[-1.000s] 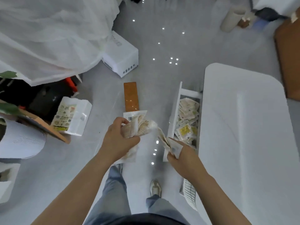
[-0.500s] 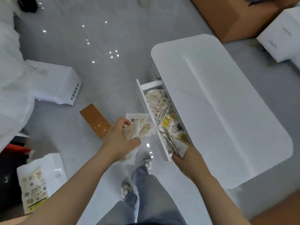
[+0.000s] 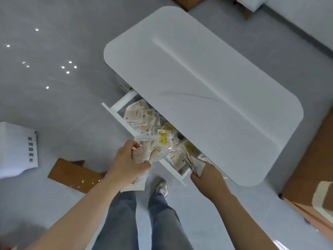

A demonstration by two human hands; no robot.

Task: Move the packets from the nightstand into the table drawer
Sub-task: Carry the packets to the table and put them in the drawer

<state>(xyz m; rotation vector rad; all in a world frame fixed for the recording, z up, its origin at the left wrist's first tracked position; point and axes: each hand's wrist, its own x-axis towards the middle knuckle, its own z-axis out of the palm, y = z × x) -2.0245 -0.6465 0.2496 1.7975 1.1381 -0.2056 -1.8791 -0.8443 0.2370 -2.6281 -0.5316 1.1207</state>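
Observation:
The white table (image 3: 207, 83) has its drawer (image 3: 117, 114) pulled out toward me, and several pale and yellow packets (image 3: 142, 116) lie inside. My left hand (image 3: 126, 165) grips a thick bundle of packets (image 3: 151, 150) just outside the drawer's front panel. Over the drawer's near end, my right hand (image 3: 207, 179) pinches a couple of packets (image 3: 196, 164), which hang down into the drawer. The nightstand is out of view.
A white box (image 3: 16, 150) sits on the grey floor at left, with a brown cardboard strip (image 3: 72, 174) beside it. Cardboard boxes (image 3: 310, 174) stand at the right of the table. My legs and one shoe (image 3: 161, 186) are below the drawer.
I have turned and stepped closer to the table. My right hand moved its packets from beside the drawer to over its near end. The left hand followed with its bundle.

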